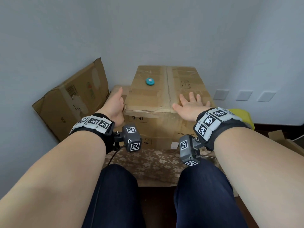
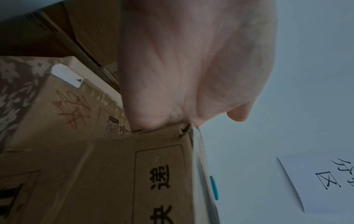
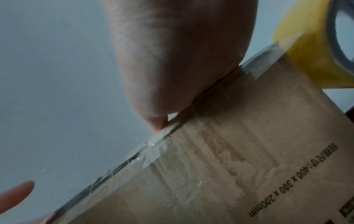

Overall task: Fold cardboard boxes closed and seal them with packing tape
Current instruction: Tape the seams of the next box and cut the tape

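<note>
A brown cardboard box stands in front of me with its top flaps folded shut and old tape along the centre seam. My left hand lies with straight fingers against the box's left side at the near corner. My right hand rests flat, fingers spread, on the right top flap at the near edge. A yellow roll of packing tape sits just right of the box behind my right wrist, also in the right wrist view. Neither hand holds anything.
A small teal object lies on the left top flap. A flattened box leans on the left wall. A lower box sits left of the main one. All rest on a floral cloth. More cardboard lies at right.
</note>
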